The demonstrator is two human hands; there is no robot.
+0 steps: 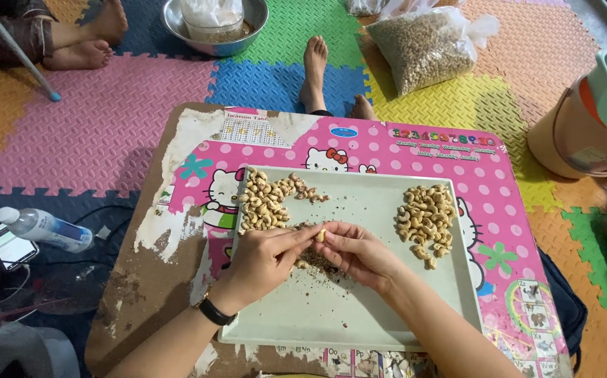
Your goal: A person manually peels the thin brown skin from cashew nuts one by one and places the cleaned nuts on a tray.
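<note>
A pale square tray (359, 318) lies on a low pink bench (527, 280) with a cartoon print, its brown board bared along the left edge. Over the tray's middle the two hands meet: the left hand (265, 260), a black watch on its wrist, and the right hand (361, 253) pinch one cashew nut (321, 235) between their fingers — both sets closed on it from either side, just above a small heap of brown husk crumbs (315, 260). In the tray's far left corner sits a pile of unpeeled nuts (267, 201); on its right side, well apart, a pile of paler peeled nuts (427, 218).

On the floor left of the bench lie a clear plastic bottle (46, 229) with a blue label and a phone (9, 246). Beyond the bench, on the coloured foam mat (107, 119), a clear bag of nuts (426, 47) lies at far right, and a steel bowl (247, 35) holds another plastic bag at far centre. A peach bucket with a green lid (583, 119) stands at the right edge.
</note>
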